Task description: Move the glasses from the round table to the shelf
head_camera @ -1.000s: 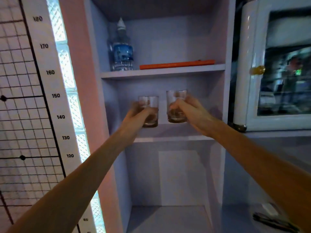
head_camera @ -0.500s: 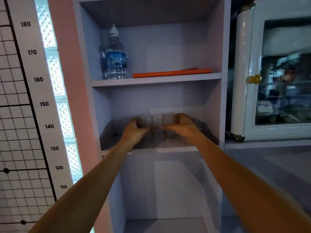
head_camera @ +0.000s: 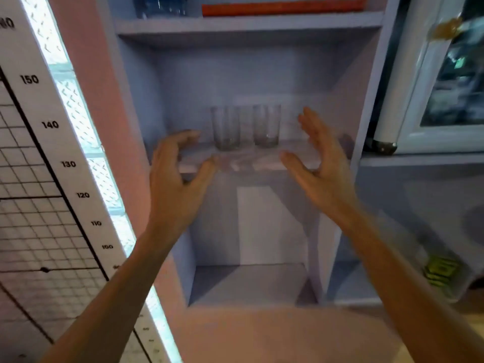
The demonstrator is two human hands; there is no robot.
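Head view: two glasses, one beside the other, stand upright on the shelf, near its front edge. Left hand and right hand hover before that shelf, fingers spread, holding nothing. Glass looks smooth and breakable; best gripped around the sides.

The water bottle and orange book above are cut off by the top edge; my glasses look smeared by motion blur.
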